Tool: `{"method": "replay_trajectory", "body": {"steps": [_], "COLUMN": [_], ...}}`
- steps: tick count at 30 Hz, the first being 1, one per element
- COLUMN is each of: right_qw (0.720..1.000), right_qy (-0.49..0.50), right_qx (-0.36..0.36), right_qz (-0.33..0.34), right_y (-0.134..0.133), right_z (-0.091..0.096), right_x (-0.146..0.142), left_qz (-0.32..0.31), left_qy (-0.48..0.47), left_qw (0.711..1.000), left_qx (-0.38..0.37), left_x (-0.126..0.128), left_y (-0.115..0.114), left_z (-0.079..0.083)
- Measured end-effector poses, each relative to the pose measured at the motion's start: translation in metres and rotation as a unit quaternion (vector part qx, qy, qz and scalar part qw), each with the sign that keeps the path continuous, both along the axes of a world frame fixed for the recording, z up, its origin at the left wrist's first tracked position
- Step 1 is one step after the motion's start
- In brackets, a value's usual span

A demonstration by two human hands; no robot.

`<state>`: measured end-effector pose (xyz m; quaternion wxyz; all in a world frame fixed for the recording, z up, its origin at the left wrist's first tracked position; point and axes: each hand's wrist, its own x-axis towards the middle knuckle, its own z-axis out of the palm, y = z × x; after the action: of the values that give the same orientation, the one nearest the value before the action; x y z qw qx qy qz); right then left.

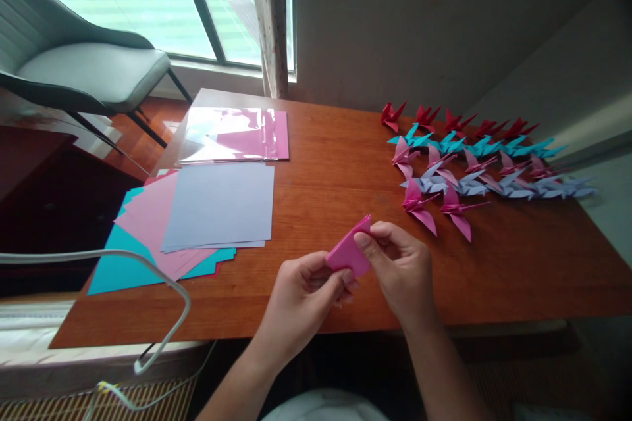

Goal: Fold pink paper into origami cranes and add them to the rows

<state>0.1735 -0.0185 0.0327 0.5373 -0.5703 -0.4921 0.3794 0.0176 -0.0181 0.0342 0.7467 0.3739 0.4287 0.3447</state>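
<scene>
Folded pink paper held over the near table edge.
The paper is a small flat packet, bright pink, tilted so one corner points up and away. It is pinched between the left hand at its lower end and the right hand along its right side, just above the wooden table.

the folded paper is pinched between the left hand and the right hand, above the near edge of the table. from it, the stack of sheets lies on the table at ten o'clock, with the plastic sleeve just behind the stack at eleven. the paper cranes stand in rows at two o'clock, near the wall. the chair stands beyond the table at ten o'clock, before the window. a cable hangs past the table edge at eight o'clock.
</scene>
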Motion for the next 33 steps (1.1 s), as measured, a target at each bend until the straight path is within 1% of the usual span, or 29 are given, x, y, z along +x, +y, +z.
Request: {"method": "replay_trajectory", "body": {"steps": [4, 6, 9, 12, 15, 17, 18, 19, 21, 24, 26, 28, 33], "right_qw": [0.999, 0.999, 0.992, 0.973, 0.941, 0.921, 0.917, 0.918, 0.93, 0.953, 0.956, 0.948, 0.91], "right_qy": [-0.002, -0.035, -0.115, -0.206, -0.295, -0.335, -0.341, -0.335, -0.299, -0.22, -0.198, -0.216, -0.302], "right_qx": [-0.026, -0.008, 0.047, 0.105, 0.167, 0.197, 0.207, 0.21, 0.212, 0.208, 0.209, 0.219, 0.26], "right_qz": [0.042, 0.039, 0.008, 0.01, -0.005, -0.023, -0.028, -0.033, -0.034, 0.02, 0.061, 0.085, 0.116], "right_y": [0.002, 0.001, -0.001, -0.004, -0.007, -0.009, -0.01, -0.011, -0.012, -0.014, -0.015, -0.017, -0.021], "right_z": [0.001, 0.0, 0.0, -0.001, -0.005, -0.007, -0.006, -0.006, -0.002, 0.002, 0.001, -0.001, -0.01], "right_x": [0.001, 0.002, 0.002, 0.001, -0.002, -0.004, -0.005, -0.005, -0.006, -0.007, -0.007, -0.005, 0.0], "left_qz": [0.008, 0.021, 0.042, 0.062, 0.083, 0.093, 0.094, 0.095, 0.092, 0.086, 0.082, 0.078, 0.073], "left_qy": [-0.007, 0.002, 0.019, 0.034, 0.049, 0.056, 0.059, 0.062, 0.063, 0.052, 0.029, -0.002, -0.069], "left_qw": [1.0, 1.0, 0.998, 0.996, 0.994, 0.992, 0.992, 0.992, 0.991, 0.992, 0.994, 0.996, 0.995], "left_qx": [0.012, 0.019, 0.032, 0.049, 0.055, 0.056, 0.059, 0.062, 0.069, 0.07, 0.059, 0.039, -0.01], "left_x": [0.0, 0.001, 0.002, 0.004, 0.006, 0.007, 0.007, 0.007, 0.006, 0.005, 0.003, 0.0, -0.006], "left_y": [0.002, 0.004, 0.005, 0.005, 0.005, 0.005, 0.005, 0.006, 0.006, 0.007, 0.008, 0.009, 0.011], "left_z": [-0.001, -0.003, -0.004, -0.004, -0.005, -0.005, -0.005, -0.006, -0.006, -0.006, -0.006, -0.008, -0.011]}}
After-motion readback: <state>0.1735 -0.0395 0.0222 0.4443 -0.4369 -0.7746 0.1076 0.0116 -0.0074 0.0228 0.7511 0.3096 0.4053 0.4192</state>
